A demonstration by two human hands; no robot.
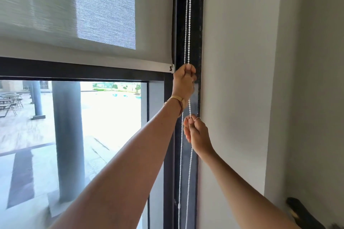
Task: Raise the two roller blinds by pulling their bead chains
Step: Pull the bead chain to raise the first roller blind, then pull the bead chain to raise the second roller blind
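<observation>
Wall point(242, 61) on the right: flat, matte, off-white, running top to bottom, with a stepped corner further right. Window glass point(104, 126) lower left is clear; outside, a round grey pillar and bright paving, all blown out and blurry.

Roller blind point(55, 15): grey woven fabric, coarse weave showing where light comes through, upper left part smeared by motion. Its bottom rail point(111, 62) is a pale flat bar with a small black end cap, sitting across the dark horizontal bar of the window frame point(195, 24). Frame is black metal, scuffed along its right edge next to the wall.

Bead chain point(187, 24): white, small round beads, two strands hanging close together in front of the frame's upright, in the narrow strip between the blind's right edge and the wall. Little side room there. Strands run out of the top and bottom of the shot; a small joiner shows low on one strand.

My left hand point(184, 80) is higher, just right of the rail's end cap, fist closed around the chain; wrist has a gold band. My right hand point(196, 132) is lower, thumb and forefinger pinched on the chain, other fingers loosely curled, ring on one finger. Can't tell which strand either hand has.

Dark object at bottom right corner, cut off, can't identify.
</observation>
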